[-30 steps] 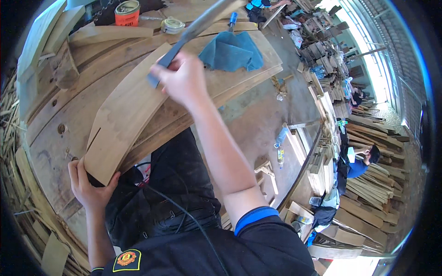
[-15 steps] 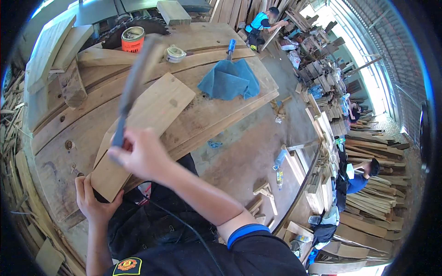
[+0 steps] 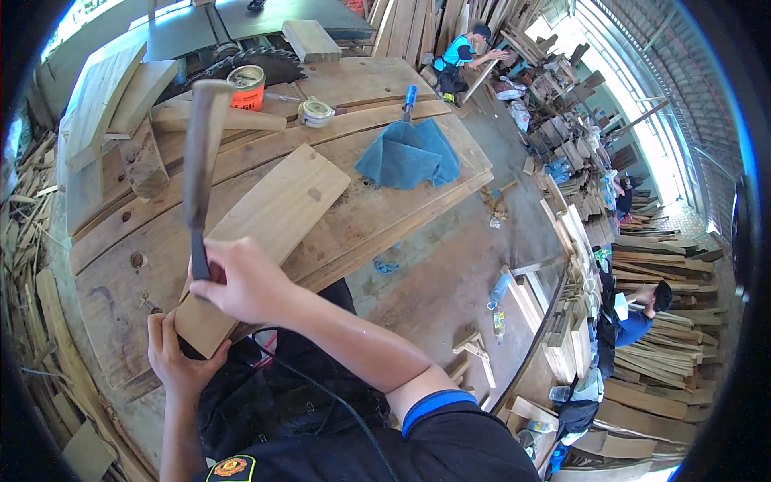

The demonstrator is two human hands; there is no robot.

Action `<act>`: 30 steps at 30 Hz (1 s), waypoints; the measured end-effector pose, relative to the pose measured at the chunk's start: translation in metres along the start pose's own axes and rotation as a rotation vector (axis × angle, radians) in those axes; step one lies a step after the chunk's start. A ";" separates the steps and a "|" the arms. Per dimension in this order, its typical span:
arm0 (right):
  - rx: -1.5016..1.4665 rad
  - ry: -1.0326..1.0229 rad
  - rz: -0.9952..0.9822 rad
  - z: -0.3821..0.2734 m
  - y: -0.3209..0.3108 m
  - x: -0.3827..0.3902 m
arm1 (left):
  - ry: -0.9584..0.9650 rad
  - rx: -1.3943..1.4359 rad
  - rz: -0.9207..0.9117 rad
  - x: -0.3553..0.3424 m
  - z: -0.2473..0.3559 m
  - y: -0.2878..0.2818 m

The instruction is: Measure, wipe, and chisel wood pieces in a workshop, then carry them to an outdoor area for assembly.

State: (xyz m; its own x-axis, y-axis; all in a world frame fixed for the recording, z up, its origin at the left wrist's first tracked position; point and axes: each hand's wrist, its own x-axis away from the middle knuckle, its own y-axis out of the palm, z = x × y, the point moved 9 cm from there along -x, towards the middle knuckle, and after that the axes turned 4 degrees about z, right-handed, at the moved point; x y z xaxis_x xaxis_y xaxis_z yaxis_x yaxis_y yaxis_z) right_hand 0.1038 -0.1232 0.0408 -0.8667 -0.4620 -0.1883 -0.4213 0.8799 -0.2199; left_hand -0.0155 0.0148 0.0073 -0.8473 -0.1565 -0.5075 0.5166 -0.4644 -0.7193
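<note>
Right, near side first: left hand (image 3: 183, 365) is clamped on the near end of the long pale board (image 3: 281, 209), thumb on one edge, fingers on the other. Board lies flat on the wooden tabletop (image 3: 108, 281), running from the near edge away to the far right. Just beyond, right hand (image 3: 245, 277) is clamped round the dark lower part of a bar-shaped tool (image 3: 205, 145), which stands steeply tilted with its long end up and away. Can't tell whether its low end touches the wood. Change: a second ago the right hand was well up the board with the bar pointing far right; now it's down by the left hand. Left grip looks the same. My read: work has shifted to the near end, board still steadied, and the gap between the hands is small, so slip risk is up. Farther on: blue cloth (image 3: 409, 153) right of the board, then round tin (image 3: 316, 112), orange can (image 3: 248, 92), and a block (image 3: 312, 40) beyond.
</note>
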 end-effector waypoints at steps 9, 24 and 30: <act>0.007 -0.010 -0.240 -0.002 0.022 0.004 | 0.004 -0.001 0.016 0.000 0.000 -0.001; 0.030 -0.086 -0.265 -0.008 0.027 0.000 | 0.036 -0.022 0.009 -0.002 0.003 -0.001; 0.034 0.040 -0.309 0.003 -0.007 0.021 | 0.025 0.000 0.019 -0.005 0.004 -0.003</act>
State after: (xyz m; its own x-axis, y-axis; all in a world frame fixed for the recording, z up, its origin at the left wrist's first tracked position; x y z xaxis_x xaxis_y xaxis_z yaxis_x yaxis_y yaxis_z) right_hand 0.0889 -0.1394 0.0356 -0.7093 -0.7014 -0.0702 -0.6576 0.6942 -0.2925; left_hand -0.0132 0.0132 0.0139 -0.8340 -0.1429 -0.5329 0.5325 -0.4613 -0.7097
